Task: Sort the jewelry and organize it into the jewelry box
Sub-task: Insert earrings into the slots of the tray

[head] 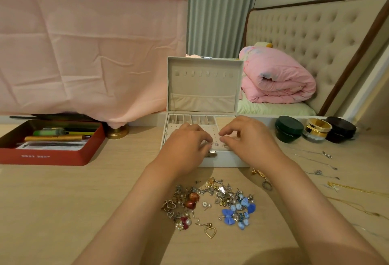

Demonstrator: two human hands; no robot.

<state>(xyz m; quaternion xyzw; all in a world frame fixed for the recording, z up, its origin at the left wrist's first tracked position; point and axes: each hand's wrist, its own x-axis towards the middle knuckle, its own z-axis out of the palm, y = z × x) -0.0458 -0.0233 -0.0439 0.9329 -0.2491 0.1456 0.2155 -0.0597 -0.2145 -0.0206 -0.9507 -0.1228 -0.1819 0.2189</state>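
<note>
The jewelry box stands open on the table, its lid upright. Both hands reach into its front tray, over the perforated earring panel. The left hand sits at 9 o'clock of the panel and the right hand at 3 o'clock. Both have their fingers curled narrow, and their tips nearly meet. A small silver piece lies on the panel right between the fingertips. I cannot tell whether either hand actually pinches it.

The unsorted jewelry pile lies on the table at 6 o'clock of the box, between the two forearms and apart from the hands. Thin chain necklaces lie spread at 3 to 4 o'clock of the box. A red tray of pens sits at 9 o'clock, and a dark green jar at 2 o'clock.
</note>
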